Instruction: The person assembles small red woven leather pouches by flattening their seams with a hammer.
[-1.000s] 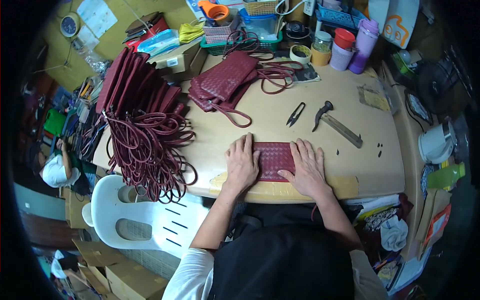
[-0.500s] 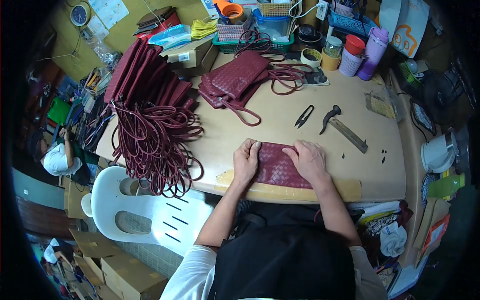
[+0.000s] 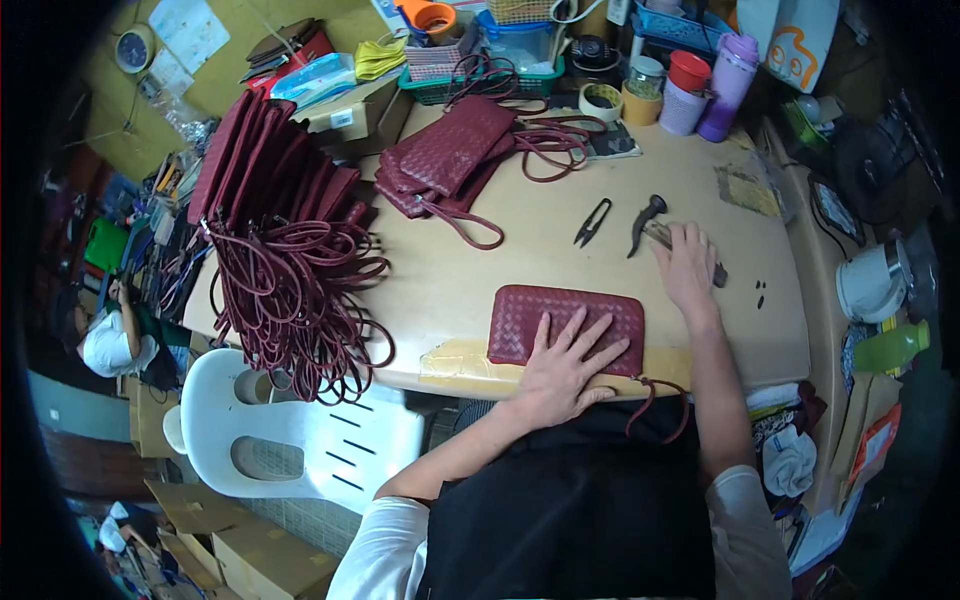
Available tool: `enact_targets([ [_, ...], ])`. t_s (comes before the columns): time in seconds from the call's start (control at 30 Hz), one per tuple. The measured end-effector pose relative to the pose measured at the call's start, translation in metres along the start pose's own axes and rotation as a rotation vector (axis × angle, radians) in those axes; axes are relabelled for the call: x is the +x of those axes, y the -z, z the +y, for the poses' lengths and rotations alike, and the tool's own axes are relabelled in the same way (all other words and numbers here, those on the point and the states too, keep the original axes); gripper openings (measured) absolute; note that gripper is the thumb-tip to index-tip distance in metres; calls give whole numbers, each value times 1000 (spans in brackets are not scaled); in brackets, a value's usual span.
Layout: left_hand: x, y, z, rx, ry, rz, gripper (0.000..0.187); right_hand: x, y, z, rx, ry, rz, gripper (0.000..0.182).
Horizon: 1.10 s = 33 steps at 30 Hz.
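Observation:
A dark red woven pouch (image 3: 515, 318) lies flat at the table's front edge, its strap hanging over the edge at the right. My left hand (image 3: 565, 368) rests on the pouch with its fingers spread. Further right, my right hand (image 3: 688, 262) is over the wooden handle of a hammer (image 3: 646, 222), fingers curled around it. Black thread snips (image 3: 593, 222) lie left of the hammer head. More woven pouches (image 3: 462, 150) are stacked at the back, and a tall bundle of red pouches (image 3: 270, 165) with looped straps (image 3: 295, 290) stands at the left.
A white chair (image 3: 310, 430) stands at the front left. Tape (image 3: 600, 101), cups (image 3: 684, 105) and a purple bottle (image 3: 728, 88) line the back. Small dark pieces (image 3: 760, 292) lie at the right. Two other people (image 3: 112, 335) are at the far left.
My right hand has left the pouch and moved up and right onto the hammer handle. My left hand now lies flat on the pouch, whose strap shows at the edge. The camera view has shifted slightly.

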<state>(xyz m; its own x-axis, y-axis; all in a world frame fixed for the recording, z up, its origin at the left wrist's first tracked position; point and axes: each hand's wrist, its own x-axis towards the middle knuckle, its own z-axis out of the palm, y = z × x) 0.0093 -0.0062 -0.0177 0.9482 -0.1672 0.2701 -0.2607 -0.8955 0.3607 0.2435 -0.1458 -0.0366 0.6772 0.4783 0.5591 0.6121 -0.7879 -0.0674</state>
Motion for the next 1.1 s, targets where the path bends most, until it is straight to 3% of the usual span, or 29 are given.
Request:
enact_targets([
  [0.03, 0, -4, 0, -9, -17, -7, 60, 0, 0, 5, -41, -23, -148, 36],
  [0.07, -1, -6, -1, 27, 1, -70, 61, -1, 1, 11, -55, -41, -151, 36],
  [0.13, 1, -5, -4, 73, 11, -124, 63, 7, 25, 3, 265, -350, -428, 35],
  [0.17, 1, -5, -3, 68, 17, -132, 63, 3, 33, 3, 256, -366, -427, 35],
  [0.23, 2, -3, -2, 58, 13, -146, 63, -16, 47, 3, 941, -647, -612, 33],
  [0.27, 3, -4, -2, 75, 18, -143, 64, -26, 53, 4, 934, -655, -608, 33],
  [0.33, 4, -4, -1, 86, 16, -143, 65, -46, 64, 4, 711, -323, -698, 30],
  [0.47, 4, -5, -1, 74, 35, -143, 66, -55, 94, -17, 738, -432, -563, 31],
  [0.53, 3, -6, -1, 84, 38, -133, 68, -58, 101, -21, 397, -226, -529, 33],
  [0.57, 3, -6, 0, 83, 35, -130, 68, -52, 110, -20, 394, -226, -528, 33],
  [0.63, 4, -5, 1, 77, 54, -140, 69, -34, 129, -19, 185, -169, -713, 36],
  [0.73, 4, -5, 1, 74, 49, -136, 69, -35, 119, -23, 370, -205, -547, 38],
  [0.83, 4, -3, 1, 95, 40, -121, 68, -43, 96, -30, 294, -188, -653, 39],
  [0.93, 3, -5, 0, 32, 55, -112, 67, -18, 120, -33, 270, -100, -680, 40],
  [1.03, 2, -6, -1, 28, 53, -67, 66, -33, 90, -44, 484, -114, -493, 40],
  [1.1, 1, -6, -1, 17, 44, -35, 65, -28, 87, -46, 395, -58, -556, 40],
])
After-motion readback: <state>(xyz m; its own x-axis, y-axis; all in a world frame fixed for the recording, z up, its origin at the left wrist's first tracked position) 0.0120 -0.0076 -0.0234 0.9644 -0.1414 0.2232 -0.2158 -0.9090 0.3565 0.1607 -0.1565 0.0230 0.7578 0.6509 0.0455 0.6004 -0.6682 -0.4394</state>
